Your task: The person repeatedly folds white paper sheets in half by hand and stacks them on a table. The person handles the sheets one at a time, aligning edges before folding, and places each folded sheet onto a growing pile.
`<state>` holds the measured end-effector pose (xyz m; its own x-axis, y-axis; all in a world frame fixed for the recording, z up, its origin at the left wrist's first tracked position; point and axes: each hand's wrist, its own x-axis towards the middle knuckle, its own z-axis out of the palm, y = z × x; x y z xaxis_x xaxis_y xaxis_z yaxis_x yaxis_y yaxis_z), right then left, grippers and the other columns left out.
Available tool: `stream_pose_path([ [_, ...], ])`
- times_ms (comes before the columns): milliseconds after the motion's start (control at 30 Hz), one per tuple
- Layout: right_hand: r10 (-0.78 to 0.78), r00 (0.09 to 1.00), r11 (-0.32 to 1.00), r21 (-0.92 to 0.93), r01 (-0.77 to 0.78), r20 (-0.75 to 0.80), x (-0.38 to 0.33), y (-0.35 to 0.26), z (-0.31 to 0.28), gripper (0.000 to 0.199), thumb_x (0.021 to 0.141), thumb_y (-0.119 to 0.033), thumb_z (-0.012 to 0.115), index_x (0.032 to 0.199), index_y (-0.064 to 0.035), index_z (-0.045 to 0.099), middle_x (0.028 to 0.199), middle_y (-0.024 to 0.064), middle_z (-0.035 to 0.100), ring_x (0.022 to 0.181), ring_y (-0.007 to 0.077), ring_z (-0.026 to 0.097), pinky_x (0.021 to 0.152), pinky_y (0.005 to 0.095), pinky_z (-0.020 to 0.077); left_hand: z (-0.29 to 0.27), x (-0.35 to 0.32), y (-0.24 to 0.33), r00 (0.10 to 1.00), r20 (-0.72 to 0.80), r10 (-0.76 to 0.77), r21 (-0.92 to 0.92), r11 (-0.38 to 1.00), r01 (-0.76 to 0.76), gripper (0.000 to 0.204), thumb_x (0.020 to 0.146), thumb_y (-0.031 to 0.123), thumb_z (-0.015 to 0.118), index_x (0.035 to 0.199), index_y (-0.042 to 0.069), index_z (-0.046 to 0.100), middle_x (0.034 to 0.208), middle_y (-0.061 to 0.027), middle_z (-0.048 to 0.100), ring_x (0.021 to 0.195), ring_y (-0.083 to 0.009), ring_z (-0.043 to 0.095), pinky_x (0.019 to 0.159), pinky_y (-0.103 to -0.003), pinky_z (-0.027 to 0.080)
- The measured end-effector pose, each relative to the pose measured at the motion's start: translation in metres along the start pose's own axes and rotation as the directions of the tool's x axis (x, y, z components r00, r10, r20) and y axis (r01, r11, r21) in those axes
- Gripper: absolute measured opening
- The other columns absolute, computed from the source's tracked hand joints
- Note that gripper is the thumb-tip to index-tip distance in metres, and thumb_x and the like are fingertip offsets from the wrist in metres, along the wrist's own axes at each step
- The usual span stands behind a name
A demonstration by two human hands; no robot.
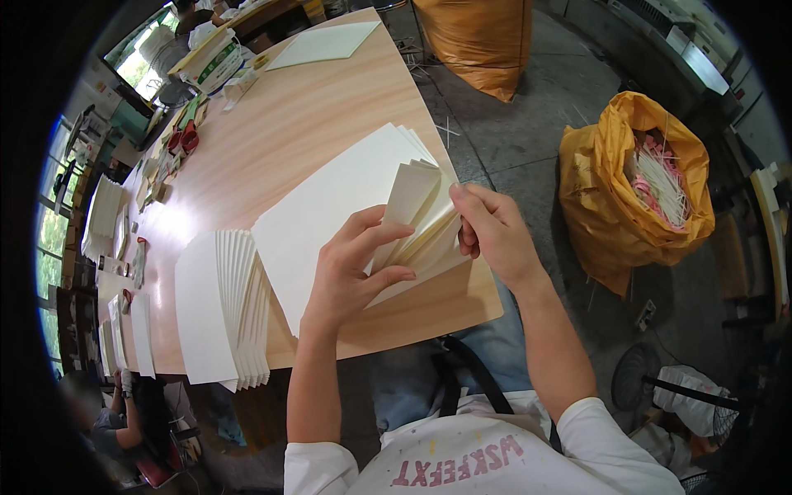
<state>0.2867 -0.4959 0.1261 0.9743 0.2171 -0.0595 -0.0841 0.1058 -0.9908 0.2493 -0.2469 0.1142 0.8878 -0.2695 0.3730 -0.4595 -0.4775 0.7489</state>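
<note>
A stack of large white paper sheets (322, 194) lies at the near right corner of the table, its far right edges slightly fanned. Over its right part stand folded cream-white papers (407, 196), narrow and layered, with gaps between the folds. My left hand (351, 268) rests against their left side, thumb and index finger stretched apart. With thumb and curled fingers, my right hand (495, 235) pinches the right edge of the folded papers. Left of the stack, a fanned pile of white folded sheets (216, 305) reaches the table's near edge.
The wooden table (330, 99) carries red-handled scissors (186, 139), a white bucket (216, 70) and a pale sheet stack (323, 45). Orange sacks (602, 206) stand on the floor at right, one full of pink and white scraps. A fan (639, 375) stands lower right; another person (120, 417) sits lower left.
</note>
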Motion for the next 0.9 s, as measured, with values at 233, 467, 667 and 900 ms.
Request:
stream_pose_path([
  [233,-0.654,0.745,0.45,-0.725,0.521,0.129,-0.021,0.033,0.004,0.02,0.098,-0.022,0.079,0.095,-0.0045,0.071,0.102,0.0141,0.071,0.092,0.0333,0.068,0.085,0.0448,0.056,0.001,0.001,0.001,1.0,0.009,-0.011,0.009,1.0,0.011,0.061,0.079,0.023,0.102,0.137,0.018,0.082,0.144,-0.0102,0.074,0.128,-0.0318,0.073,0.104,-0.045,0.061],
  [467,-0.473,0.798,0.487,-0.643,0.591,0.374,-0.029,0.043,0.006,0.031,0.088,-0.016,0.078,0.118,-0.0073,0.081,0.131,0.0205,0.073,0.138,0.043,0.061,0.13,0.0585,0.0389,0.007,-0.002,0.012,0.986,0.046,0.158,0.297,0.941,-0.165,0.059,0.085,0.02,0.097,0.141,0.011,0.08,0.15,-0.0171,0.071,0.129,-0.0384,0.073,0.106,-0.047,0.061],
  [667,-0.508,0.792,0.477,-0.655,0.586,0.338,-0.025,0.042,0.011,0.034,0.087,-0.014,0.078,0.12,-0.0047,0.08,0.131,0.0189,0.073,0.136,0.0433,0.061,0.127,0.0581,0.0422,0.009,0.004,0.003,0.984,0.045,0.173,0.394,0.902,-0.177,0.047,0.092,0.023,0.092,0.136,0.013,0.082,0.141,-0.0114,0.076,0.122,-0.0336,0.074,0.097,-0.046,0.064],
  [900,-0.561,0.82,0.638,-0.574,0.514,0.11,-0.026,0.046,-0.012,0.02,0.095,-0.016,0.081,0.107,-0.0019,0.074,0.126,0.0167,0.073,0.113,0.0385,0.07,0.096,0.0495,0.0576,0.011,0.004,0.003,0.988,0.029,0.155,0.386,0.909,-0.154,0.039,0.092,0.023,0.092,0.128,0.011,0.083,0.136,-0.0109,0.078,0.12,-0.0338,0.075,0.098,-0.046,0.064],
])
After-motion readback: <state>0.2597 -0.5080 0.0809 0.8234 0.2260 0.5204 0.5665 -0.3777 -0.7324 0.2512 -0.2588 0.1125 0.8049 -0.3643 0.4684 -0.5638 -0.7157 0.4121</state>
